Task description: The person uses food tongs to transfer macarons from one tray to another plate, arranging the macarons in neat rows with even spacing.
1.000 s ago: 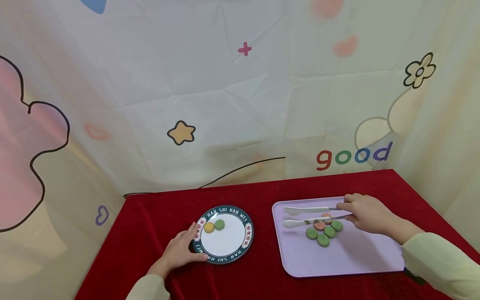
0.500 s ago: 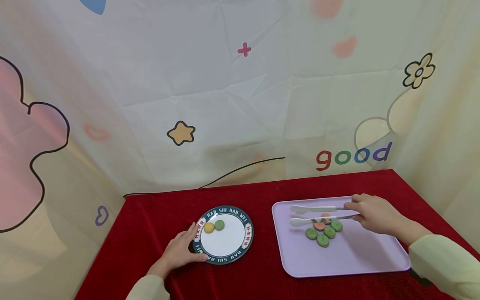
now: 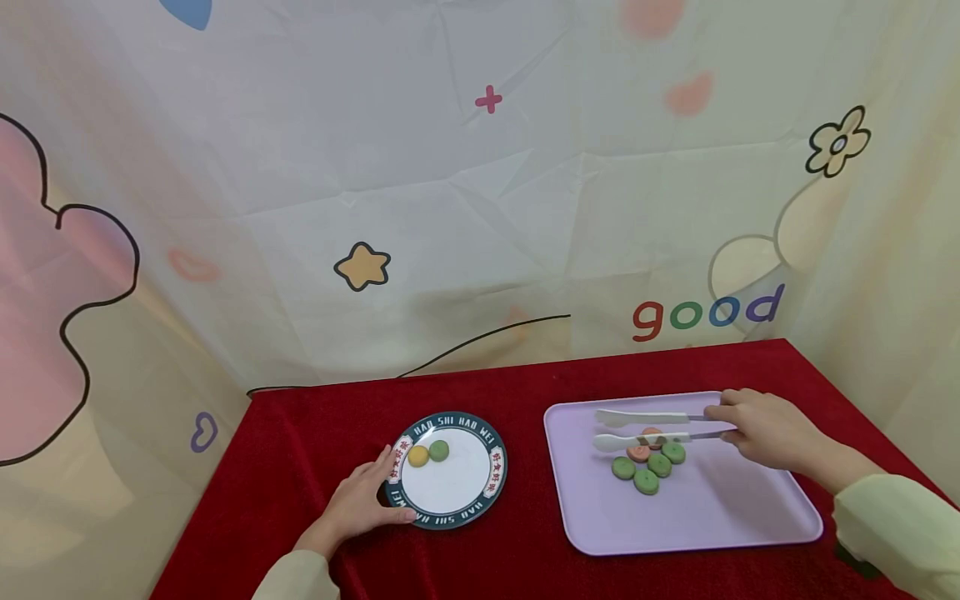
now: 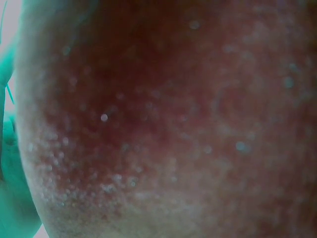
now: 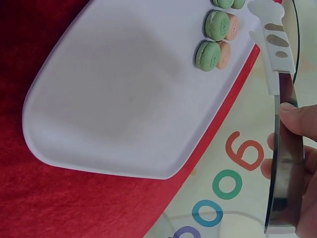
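In the head view my left hand (image 3: 358, 502) rests at the left rim of a round plate (image 3: 453, 520), fingertips at its upper left and thumb along the lower edge. On this dark-green-rimmed plate sit a yellow macaron (image 3: 417, 456) and a green macaron (image 3: 438, 451), side by side. My right hand (image 3: 768, 427) grips a pair of tongs (image 3: 645, 418) with white tips and metal arms. The tips are spread apart above the lilac tray (image 3: 600, 525), nothing between them. Several green macarons (image 3: 647, 482) and pink macarons (image 3: 638, 453) lie clustered under the tongs. The left wrist view is blurred.
A red cloth (image 3: 525, 492) covers the table. Behind it hangs a pale printed curtain (image 3: 465, 208). In the right wrist view the tray's bare part (image 5: 119, 89) stretches beside the macarons.
My right hand has drawn the tongs to the right over the tray, their tips still apart. The left hand, the plate and the macarons have stayed in place.
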`<state>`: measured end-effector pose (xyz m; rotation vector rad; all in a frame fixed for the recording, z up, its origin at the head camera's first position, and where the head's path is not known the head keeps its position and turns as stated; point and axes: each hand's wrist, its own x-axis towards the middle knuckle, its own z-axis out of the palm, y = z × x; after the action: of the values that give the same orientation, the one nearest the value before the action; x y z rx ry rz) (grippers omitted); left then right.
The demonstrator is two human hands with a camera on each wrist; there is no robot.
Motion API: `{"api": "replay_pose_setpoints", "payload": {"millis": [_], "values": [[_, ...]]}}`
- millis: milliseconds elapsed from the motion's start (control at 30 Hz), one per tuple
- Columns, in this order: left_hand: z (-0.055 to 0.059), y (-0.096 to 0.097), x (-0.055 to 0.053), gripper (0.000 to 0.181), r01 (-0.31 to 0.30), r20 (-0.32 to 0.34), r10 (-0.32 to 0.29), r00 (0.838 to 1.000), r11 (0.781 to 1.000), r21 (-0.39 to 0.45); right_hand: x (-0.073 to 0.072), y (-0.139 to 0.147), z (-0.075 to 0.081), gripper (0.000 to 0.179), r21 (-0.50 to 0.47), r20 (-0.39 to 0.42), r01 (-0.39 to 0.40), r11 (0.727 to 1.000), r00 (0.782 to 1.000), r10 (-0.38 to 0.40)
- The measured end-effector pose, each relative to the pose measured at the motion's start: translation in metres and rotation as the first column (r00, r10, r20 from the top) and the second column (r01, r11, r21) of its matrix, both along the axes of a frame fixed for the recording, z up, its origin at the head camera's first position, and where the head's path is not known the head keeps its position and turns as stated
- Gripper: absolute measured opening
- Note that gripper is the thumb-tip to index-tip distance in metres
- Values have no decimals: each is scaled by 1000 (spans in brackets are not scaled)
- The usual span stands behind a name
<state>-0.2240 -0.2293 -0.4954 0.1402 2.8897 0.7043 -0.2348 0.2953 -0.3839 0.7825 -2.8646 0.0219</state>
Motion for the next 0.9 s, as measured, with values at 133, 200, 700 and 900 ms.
{"api": "replay_pose_setpoints", "payload": {"millis": [133,200,700,900], "values": [[0,0,0,107,-1,5,1,1000,1000,5,1,3,-1,31,-2,7,11,1000,1000,-11],[0,0,1,107,-2,7,2,1000,1000,8,1,4,-2,30,-4,10,15,1000,1000,-15],[1,0,1,108,-5,14,5,1000,1000,8,5,12,-6,27,8,53,49,999,997,-50],[2,1,0,107,-1,14,1,1000,1000,4,6,15,-9,28,2,62,56,998,996,-56]]}}
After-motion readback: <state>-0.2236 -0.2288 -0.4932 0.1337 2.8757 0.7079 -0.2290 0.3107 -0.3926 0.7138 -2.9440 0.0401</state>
